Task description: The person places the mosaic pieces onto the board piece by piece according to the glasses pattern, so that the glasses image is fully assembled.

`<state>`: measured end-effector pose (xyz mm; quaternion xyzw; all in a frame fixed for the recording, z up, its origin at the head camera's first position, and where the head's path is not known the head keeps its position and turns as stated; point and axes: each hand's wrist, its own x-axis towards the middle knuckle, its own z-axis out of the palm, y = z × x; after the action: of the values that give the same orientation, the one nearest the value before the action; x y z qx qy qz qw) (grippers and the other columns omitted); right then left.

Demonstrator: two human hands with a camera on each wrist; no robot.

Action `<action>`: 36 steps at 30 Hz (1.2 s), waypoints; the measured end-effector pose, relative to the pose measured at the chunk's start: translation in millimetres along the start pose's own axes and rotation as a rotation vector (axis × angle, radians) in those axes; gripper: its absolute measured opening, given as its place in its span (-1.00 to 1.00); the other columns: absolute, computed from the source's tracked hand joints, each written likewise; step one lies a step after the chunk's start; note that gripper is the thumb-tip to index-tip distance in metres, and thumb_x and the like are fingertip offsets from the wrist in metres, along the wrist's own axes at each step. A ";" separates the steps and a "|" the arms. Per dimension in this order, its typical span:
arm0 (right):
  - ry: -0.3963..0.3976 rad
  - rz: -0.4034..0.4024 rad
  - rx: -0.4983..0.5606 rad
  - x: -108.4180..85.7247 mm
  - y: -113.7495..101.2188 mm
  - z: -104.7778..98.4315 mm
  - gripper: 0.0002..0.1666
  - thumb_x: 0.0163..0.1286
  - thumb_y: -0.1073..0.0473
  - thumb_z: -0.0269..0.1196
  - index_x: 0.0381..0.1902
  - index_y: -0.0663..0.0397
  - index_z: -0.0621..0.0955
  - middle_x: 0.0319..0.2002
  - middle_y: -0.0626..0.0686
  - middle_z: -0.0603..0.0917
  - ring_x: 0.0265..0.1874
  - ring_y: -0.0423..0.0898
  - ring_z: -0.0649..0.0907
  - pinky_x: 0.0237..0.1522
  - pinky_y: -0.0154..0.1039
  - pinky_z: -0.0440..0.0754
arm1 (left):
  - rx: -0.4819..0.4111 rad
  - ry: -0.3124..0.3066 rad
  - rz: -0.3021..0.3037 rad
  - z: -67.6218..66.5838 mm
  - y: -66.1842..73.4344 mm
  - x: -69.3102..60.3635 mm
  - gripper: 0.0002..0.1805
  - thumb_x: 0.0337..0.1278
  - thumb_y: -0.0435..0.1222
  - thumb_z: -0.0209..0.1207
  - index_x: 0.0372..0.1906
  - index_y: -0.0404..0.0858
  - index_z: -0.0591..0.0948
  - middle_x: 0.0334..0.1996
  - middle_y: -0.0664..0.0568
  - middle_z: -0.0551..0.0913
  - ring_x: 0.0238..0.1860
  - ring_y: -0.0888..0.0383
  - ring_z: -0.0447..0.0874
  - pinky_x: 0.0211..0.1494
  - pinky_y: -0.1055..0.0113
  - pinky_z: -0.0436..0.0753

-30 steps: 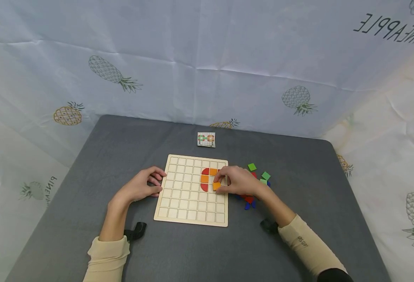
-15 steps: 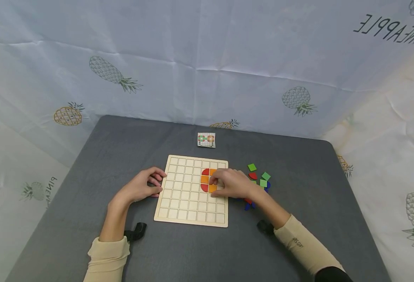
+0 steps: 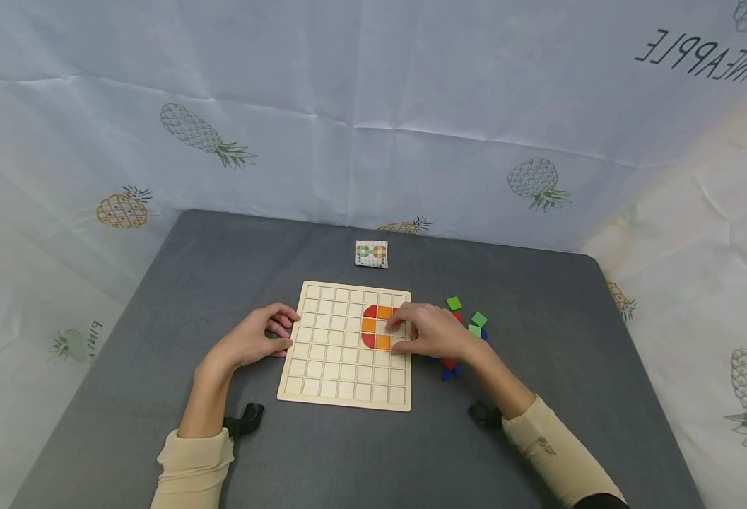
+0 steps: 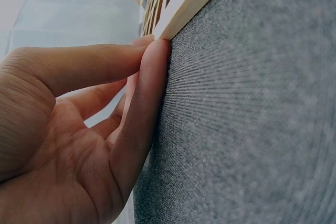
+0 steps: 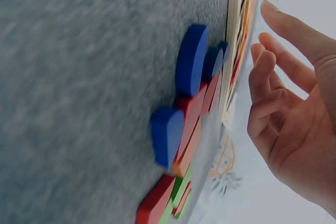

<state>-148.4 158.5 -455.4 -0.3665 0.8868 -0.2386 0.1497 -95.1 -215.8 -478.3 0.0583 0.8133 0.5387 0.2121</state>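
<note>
A pale wooden grid board (image 3: 341,353) lies on the grey table. My left hand (image 3: 255,336) pinches its left edge; in the left wrist view the thumb and a finger of that hand (image 4: 100,114) meet at the board's edge (image 4: 194,9). Over the board's right part hovers my right hand (image 3: 433,331), its thumb and fingers apart and nothing seen between them. Beside its fingertips, red rounded pieces (image 3: 369,341) and orange squares (image 3: 382,342) sit in the grid. The right wrist view shows that hand (image 5: 299,98) above the board, fingers bent loosely. It hides some right-hand cells.
Right of the board lies a loose pile with green squares (image 3: 479,319), red pieces (image 3: 449,363) and blue pieces (image 3: 446,375), partly under my right hand and wrist. A small patterned card (image 3: 372,254) lies behind the board. A pineapple-print cloth (image 3: 348,106) hangs behind the table.
An orange square, held by my right hand earlier, now lies in the grid below and right of the other orange square. My right hand has let go and shifted slightly right. My left hand stays put.
</note>
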 end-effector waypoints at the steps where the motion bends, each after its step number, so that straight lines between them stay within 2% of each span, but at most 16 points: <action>1: 0.005 0.006 0.013 -2.3 1.3 -1.5 -0.62 0.34 -0.03 0.59 0.04 -0.09 0.79 -0.06 -0.09 0.78 -0.45 -0.36 0.52 -0.37 -0.41 0.54 | 0.001 0.002 -0.001 0.1 0.0 -0.1 -0.55 0.35 -0.54 0.30 0.29 -0.46 0.53 -0.06 -0.25 0.55 -0.09 0.02 0.57 -0.15 0.21 0.86; 9: 0.034 0.082 0.122 -22.8 20.0 -16.7 -0.57 0.37 0.08 0.56 0.14 0.04 0.76 -0.01 0.03 0.78 -0.51 -0.29 0.58 -0.42 -0.35 0.62 | 0.005 -0.002 0.021 0.7 1.0 -3.6 -0.54 0.37 -0.53 0.31 0.30 -0.48 0.52 -0.05 -0.26 0.54 -0.10 0.04 0.56 -0.17 0.20 0.85; 22: 0.107 0.185 0.160 -49.2 69.4 -37.6 -0.59 0.35 0.29 0.54 0.14 0.14 0.76 0.03 0.17 0.77 -0.51 -0.22 0.56 -0.43 -0.32 0.61 | 0.012 0.012 0.001 0.9 0.6 -0.8 -0.56 0.36 -0.55 0.30 0.28 -0.45 0.54 -0.06 -0.25 0.52 -0.10 0.03 0.56 -0.18 0.24 0.85; 31: 0.055 0.199 0.159 -54.1 93.3 -43.6 -0.59 0.36 0.43 0.43 0.16 0.17 0.77 0.14 0.25 0.79 -0.55 -0.24 0.53 -0.48 -0.32 0.57 | 0.004 0.007 0.025 2.0 2.7 -3.1 -0.55 0.37 -0.53 0.31 0.29 -0.48 0.52 -0.04 -0.27 0.53 -0.09 0.01 0.56 -0.19 0.20 0.86; 36: 0.045 0.199 0.142 -53.3 98.3 -45.1 -0.60 0.35 0.36 0.48 0.14 0.15 0.78 0.07 0.22 0.81 -0.57 -0.25 0.53 -0.50 -0.31 0.56 | 0.010 0.005 0.024 1.7 2.5 -4.0 -0.53 0.37 -0.54 0.31 0.31 -0.50 0.51 -0.05 -0.28 0.54 -0.10 0.01 0.56 -0.19 0.18 0.85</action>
<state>-188.5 271.8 -465.1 -0.2598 0.9028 -0.2928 0.1782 -91.1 -214.6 -475.5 0.0678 0.8157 0.5374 0.2032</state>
